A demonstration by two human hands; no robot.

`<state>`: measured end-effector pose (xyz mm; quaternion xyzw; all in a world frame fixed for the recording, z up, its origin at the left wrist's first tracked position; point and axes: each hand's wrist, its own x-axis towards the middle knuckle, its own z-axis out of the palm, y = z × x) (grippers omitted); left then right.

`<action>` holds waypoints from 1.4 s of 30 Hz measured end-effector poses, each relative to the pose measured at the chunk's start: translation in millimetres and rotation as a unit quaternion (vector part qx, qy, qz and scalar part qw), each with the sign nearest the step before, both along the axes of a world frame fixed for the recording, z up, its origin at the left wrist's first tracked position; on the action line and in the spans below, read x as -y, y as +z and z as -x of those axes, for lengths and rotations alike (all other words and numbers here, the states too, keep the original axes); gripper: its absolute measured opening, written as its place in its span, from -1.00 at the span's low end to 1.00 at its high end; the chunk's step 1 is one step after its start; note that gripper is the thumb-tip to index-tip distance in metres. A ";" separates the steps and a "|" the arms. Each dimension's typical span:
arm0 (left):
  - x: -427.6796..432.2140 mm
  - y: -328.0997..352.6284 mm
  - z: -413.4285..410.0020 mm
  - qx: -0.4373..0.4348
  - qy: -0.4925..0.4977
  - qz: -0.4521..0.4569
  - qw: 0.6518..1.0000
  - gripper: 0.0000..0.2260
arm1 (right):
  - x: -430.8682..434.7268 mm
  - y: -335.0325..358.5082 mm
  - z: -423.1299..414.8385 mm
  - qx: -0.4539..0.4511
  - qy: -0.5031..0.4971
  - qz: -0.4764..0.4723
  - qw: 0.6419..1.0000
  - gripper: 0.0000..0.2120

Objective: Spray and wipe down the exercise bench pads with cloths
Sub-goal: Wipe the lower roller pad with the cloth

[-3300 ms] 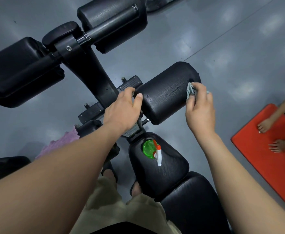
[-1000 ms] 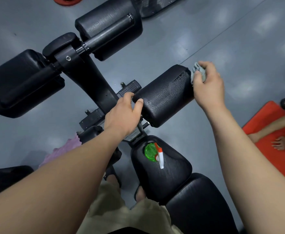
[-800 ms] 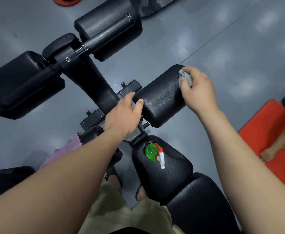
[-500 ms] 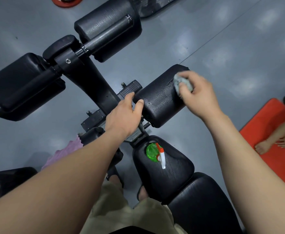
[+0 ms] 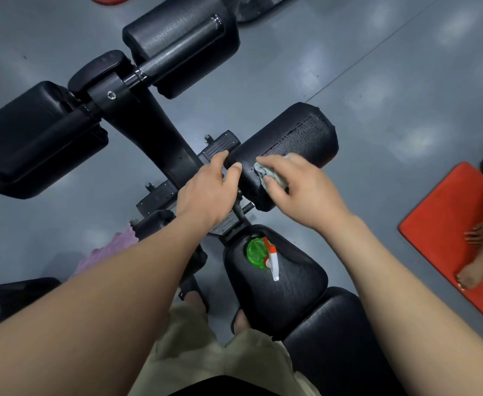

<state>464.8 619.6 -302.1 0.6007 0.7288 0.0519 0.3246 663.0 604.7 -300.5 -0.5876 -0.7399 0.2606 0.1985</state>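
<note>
Grey floor (image 5: 377,81) below — right hand (image 5: 300,192) clutches cloth (image 5: 263,171) on roller pad (image 5: 291,132), left hand (image 5: 206,192) grips its end.

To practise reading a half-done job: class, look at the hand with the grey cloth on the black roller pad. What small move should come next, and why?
Probably sweep the cloth outward along the roller pad. The right hand holds it at the pad's inner end, beside the left hand gripping that end, while droplets glisten on the outer half.
</note>
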 end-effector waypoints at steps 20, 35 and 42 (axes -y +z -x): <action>0.5 2.7 0.0 0.016 0.013 0.002 1.000 -0.54 | 6.1 -2.1 13.6 -0.006 -0.029 -0.012 0.999 -0.63; 0.3 -3.2 1.1 0.014 0.019 -0.017 1.000 -0.62 | 30.7 -10.2 24.0 0.018 -0.073 -0.010 0.997 -0.65; 1.7 -1.0 0.9 0.021 0.024 -0.023 0.999 -0.68 | 7.3 -6.6 10.8 0.032 -0.187 -0.034 0.981 -0.65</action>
